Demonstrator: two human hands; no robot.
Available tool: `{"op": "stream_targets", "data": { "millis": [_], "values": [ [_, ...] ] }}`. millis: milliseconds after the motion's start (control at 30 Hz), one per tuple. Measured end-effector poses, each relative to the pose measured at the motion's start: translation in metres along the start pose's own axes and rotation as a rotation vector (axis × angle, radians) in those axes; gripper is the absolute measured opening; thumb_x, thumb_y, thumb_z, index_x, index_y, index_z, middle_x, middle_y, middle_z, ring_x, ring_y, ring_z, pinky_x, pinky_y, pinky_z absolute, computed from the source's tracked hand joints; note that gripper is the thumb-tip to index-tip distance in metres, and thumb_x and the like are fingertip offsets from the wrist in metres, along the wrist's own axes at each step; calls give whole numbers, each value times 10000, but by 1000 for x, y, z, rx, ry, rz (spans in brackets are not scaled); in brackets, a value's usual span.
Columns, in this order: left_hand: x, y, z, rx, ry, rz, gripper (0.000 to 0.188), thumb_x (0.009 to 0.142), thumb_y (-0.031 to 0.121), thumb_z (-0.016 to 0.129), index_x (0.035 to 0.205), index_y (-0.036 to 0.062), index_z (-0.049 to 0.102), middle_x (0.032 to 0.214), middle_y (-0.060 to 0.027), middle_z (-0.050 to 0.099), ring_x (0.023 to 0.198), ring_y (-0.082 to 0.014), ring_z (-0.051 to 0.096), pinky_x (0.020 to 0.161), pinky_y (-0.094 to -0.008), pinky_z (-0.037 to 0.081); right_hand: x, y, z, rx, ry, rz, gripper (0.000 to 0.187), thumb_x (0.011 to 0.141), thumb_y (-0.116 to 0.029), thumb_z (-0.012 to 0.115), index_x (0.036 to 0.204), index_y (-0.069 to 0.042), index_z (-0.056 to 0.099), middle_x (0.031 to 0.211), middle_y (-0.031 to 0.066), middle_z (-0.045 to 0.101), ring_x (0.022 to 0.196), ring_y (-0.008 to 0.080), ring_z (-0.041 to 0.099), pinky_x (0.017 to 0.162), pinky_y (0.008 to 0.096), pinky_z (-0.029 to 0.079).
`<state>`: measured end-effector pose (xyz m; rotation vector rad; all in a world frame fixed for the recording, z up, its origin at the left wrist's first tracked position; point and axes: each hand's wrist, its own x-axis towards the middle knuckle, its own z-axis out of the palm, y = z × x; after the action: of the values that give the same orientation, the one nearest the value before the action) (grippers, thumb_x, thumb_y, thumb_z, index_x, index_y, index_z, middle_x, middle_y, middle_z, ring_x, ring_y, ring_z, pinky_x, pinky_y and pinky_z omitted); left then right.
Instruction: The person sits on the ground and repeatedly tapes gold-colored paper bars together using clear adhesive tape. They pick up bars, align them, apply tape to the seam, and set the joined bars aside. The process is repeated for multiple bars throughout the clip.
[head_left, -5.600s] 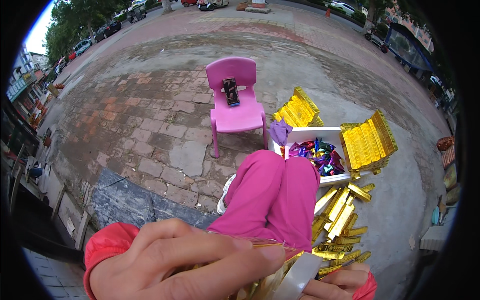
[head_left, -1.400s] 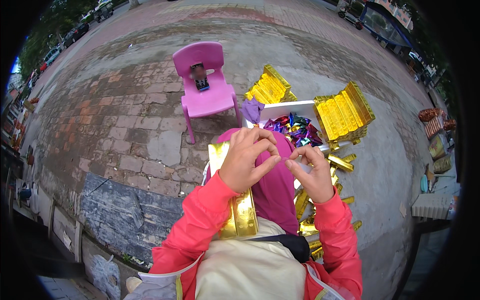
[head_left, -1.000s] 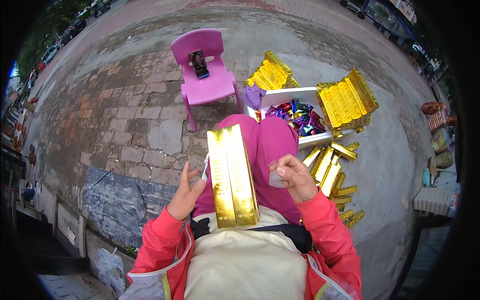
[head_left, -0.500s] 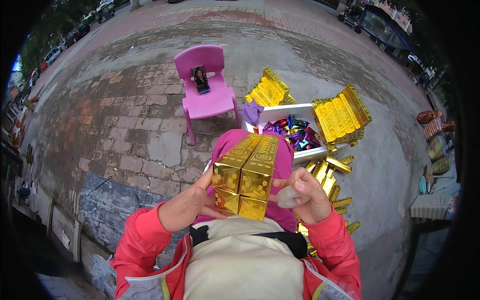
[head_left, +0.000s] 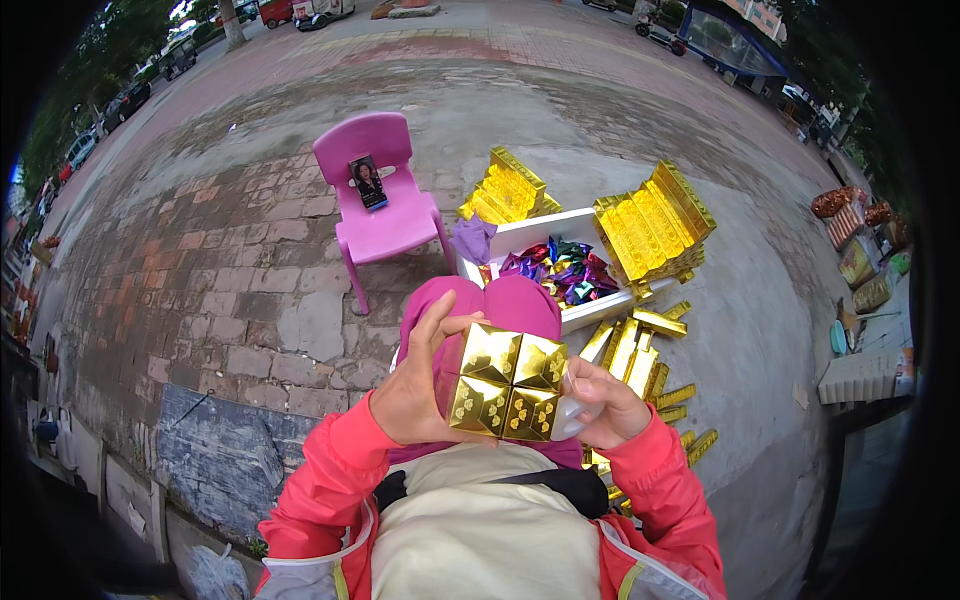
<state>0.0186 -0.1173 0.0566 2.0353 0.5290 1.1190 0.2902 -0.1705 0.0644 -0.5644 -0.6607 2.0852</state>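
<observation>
White box (head_left: 540, 229): landmark; open, with crumpled coloured foil pieces (head_left: 565, 272) inside.
Gold bundle (head_left: 508, 383): on the near side of the white box, over the lap; four shiny bars set two by two, end faces turned up toward the viewer.
Left hand (head_left: 412, 385): wrapped about the bundle's left side, fingers passing behind it.
Right hand (head_left: 610, 408): fingers closed on a translucent tape roll (head_left: 572, 414) beside the bundle's right side.
Bundle handling: probably light and hollow, its foil-like skin slippery and easily creased; likely stiff lengthwise.
Bundle hold: best cupped by the long outer sides, a flat palm sparing the folded ends.
Stacked gold bars (head_left: 650, 225): at the white box's right edge; whether resting on it, unclear.
Loose gold bars (head_left: 632, 352): on the ground, near-right of the white box.
Pink chair (head_left: 387, 228): left of the white box, bearing a phone (head_left: 367, 181).
</observation>
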Motion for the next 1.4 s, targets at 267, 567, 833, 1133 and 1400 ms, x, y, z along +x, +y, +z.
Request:
{"op": "stream_targets", "data": {
  "millis": [267, 567, 833, 1133, 1400],
  "values": [
    [-26, 11, 1, -142, 173, -154, 1299, 622, 230, 994, 1574, 12, 137, 1454, -169, 411, 1370, -271, 437, 1152, -405, 346, 1, -14, 13, -210, 199, -187, 148, 937, -209, 657, 908, -105, 555, 790, 1, 520, 942, 166, 643, 1006, 455, 511],
    [-1, 10, -5, -29, 85, -120, 1008, 676, 284, 931, 1470, 21, 369, 1467, -199, 378, 1400, -323, 391, 1161, -421, 318, 20, -7, 27, -189, 26, -315, 113, 927, -156, 664, 979, -88, 590, 1300, 190, 625, 1253, 267, 569, 998, 381, 471],
    [7, 1, -26, 3, 27, -216, 709, 759, 331, 863, 1361, 57, 608, 1574, -205, 350, 1423, -357, 415, 1171, -468, 328, 26, 1, 15, -101, 7, -256, 97, 940, -156, 652, 977, -95, 586, 1323, 174, 622, 1207, 249, 593, 967, 366, 483],
    [4, 18, -29, 265, -34, -138, 819, 792, 296, 839, 1465, -8, 486, 1487, -226, 496, 1431, -388, 418, 1192, -472, 300, 25, 6, 33, -369, -26, -445, 108, 908, -142, 690, 935, -101, 594, 1204, 129, 676, 1213, 257, 606, 1149, 484, 349],
    [7, 30, -25, 248, -63, -113, 808, 769, 322, 864, 1435, 6, 532, 1458, -219, 520, 1352, -391, 483, 1142, -470, 353, 20, 9, 35, -635, -121, -489, 91, 871, -122, 705, 916, -103, 628, 1209, 170, 699, 1302, 273, 565, 1252, 555, 122]
  ]
}}
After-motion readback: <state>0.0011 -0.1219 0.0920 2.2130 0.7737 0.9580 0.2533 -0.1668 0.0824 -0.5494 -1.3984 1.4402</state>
